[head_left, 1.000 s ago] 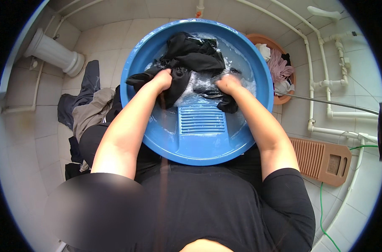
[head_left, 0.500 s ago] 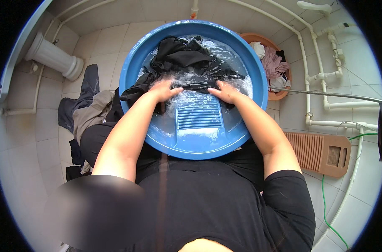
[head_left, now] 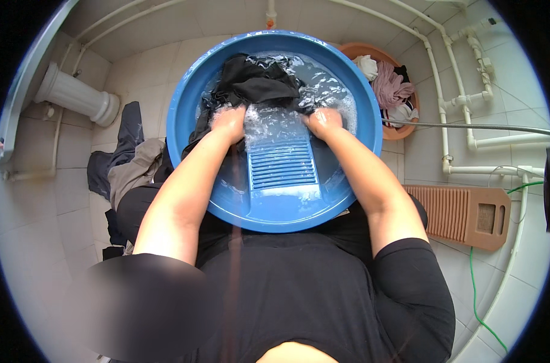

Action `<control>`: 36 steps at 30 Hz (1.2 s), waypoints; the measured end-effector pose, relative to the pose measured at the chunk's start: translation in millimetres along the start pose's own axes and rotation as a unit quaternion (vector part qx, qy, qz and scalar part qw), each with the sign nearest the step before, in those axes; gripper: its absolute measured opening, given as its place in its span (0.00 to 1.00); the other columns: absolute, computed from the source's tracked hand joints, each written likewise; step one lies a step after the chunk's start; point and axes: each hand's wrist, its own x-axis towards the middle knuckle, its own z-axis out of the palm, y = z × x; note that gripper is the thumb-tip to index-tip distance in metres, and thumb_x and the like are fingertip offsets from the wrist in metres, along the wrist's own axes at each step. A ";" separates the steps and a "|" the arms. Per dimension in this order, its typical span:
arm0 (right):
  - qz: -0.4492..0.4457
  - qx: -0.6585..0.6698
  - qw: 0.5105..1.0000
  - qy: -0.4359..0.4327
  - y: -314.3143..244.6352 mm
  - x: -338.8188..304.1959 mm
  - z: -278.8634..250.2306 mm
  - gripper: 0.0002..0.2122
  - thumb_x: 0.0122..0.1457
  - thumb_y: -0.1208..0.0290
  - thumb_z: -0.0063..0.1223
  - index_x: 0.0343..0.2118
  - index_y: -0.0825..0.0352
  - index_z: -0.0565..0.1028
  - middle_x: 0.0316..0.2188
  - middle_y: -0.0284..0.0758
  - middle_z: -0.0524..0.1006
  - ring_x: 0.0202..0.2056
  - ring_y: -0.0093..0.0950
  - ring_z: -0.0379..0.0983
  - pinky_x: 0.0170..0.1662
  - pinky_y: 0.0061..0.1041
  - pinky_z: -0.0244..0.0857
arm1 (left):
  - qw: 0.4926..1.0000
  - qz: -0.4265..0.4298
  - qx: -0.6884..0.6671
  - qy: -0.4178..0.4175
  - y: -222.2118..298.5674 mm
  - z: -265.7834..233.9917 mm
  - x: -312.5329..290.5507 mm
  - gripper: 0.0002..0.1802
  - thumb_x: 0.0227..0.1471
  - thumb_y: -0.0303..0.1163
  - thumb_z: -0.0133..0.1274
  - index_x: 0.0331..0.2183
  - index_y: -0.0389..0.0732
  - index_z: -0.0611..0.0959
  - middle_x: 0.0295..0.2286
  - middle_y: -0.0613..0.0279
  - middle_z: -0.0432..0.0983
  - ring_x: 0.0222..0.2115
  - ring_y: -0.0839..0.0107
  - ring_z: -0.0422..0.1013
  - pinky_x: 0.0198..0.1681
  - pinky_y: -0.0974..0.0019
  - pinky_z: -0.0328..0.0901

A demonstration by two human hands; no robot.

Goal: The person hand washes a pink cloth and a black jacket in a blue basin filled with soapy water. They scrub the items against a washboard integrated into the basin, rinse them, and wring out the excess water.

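two hands dip by black cloth, the brown washboard's panel unreadably small.

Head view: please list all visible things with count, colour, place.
tub: 1, blue, centre
ridged panel: 1, blue, in tub
wet cloth: count unclear, black, in tub
soapy water: one pool, whitish, in tub
basin: 1, orange, upper right
clothes: several, pink, white, black, in basin
washboard: 1, brown, right floor
garments: several, grey, beige, black, left floor
pedestal: 1, white, upper left
pipes: several, white, along walls
hose: 1, grey, right
cord: two stretches, green, right
shirt: 1, black, bottom
forearms: 2, bare, centre
hands: 2, bare, in tub
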 end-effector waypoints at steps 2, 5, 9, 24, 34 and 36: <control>-0.064 0.000 0.998 -0.010 -3.2 -7.5 -20.7 0.27 0.54 0.43 0.38 0.32 0.67 0.78 0.33 0.42 0.77 0.38 0.39 0.73 0.43 0.34 0.64 | 0.994 0.063 0.085 0.019 -3.8 -10.9 -7.0 0.15 0.41 0.29 0.50 0.36 0.43 0.79 0.35 0.54 0.75 0.42 0.56 0.67 0.49 0.58 0.58; -0.127 0.185 0.971 0.084 -10.4 -25.7 -32.1 0.23 0.49 0.48 0.51 0.27 0.69 0.77 0.34 0.43 0.76 0.39 0.39 0.72 0.43 0.33 0.64 | 0.996 0.055 0.070 0.021 4.3 -40.1 -20.4 0.13 0.39 0.31 0.52 0.32 0.47 0.82 0.40 0.59 0.71 0.46 0.60 0.62 0.53 0.61 0.51; -0.060 0.466 0.881 0.051 -10.9 -43.0 -31.1 0.21 0.51 0.52 0.52 0.32 0.70 0.76 0.37 0.41 0.75 0.38 0.34 0.71 0.44 0.28 0.63 | 0.980 0.025 -0.145 0.132 15.5 -57.7 -38.9 0.18 0.39 0.33 0.55 0.38 0.47 0.79 0.47 0.59 0.65 0.50 0.59 0.57 0.54 0.57 0.49; 0.024 0.895 0.408 -0.179 -50.5 -88.5 -66.8 0.16 0.56 0.60 0.48 0.40 0.67 0.73 0.36 0.38 0.77 0.36 0.27 0.75 0.43 0.28 0.70 | 0.449 0.207 -0.869 -0.028 62.3 -114.3 -81.2 0.11 0.53 0.26 0.46 0.41 0.42 0.71 0.46 0.54 0.67 0.46 0.65 0.66 0.48 0.60 0.63; -0.017 0.882 0.471 -0.020 5.4 -62.2 -95.7 0.07 0.54 0.70 0.47 0.30 0.69 0.73 0.29 0.36 0.77 0.30 0.28 0.74 0.38 0.28 0.68 | 0.939 0.139 -0.315 -0.017 31.6 -38.6 -47.4 0.28 0.41 0.20 0.43 0.49 0.40 0.70 0.48 0.54 0.67 0.51 0.63 0.63 0.54 0.64 0.56; -0.064 0.848 0.525 0.036 12.7 -62.5 -105.1 0.07 0.53 0.72 0.50 0.31 0.69 0.74 0.28 0.34 0.76 0.30 0.25 0.73 0.36 0.24 0.67 | 0.948 0.159 -0.276 0.003 38.3 -32.0 -38.6 0.29 0.41 0.20 0.43 0.50 0.41 0.69 0.50 0.51 0.64 0.54 0.59 0.58 0.57 0.62 0.53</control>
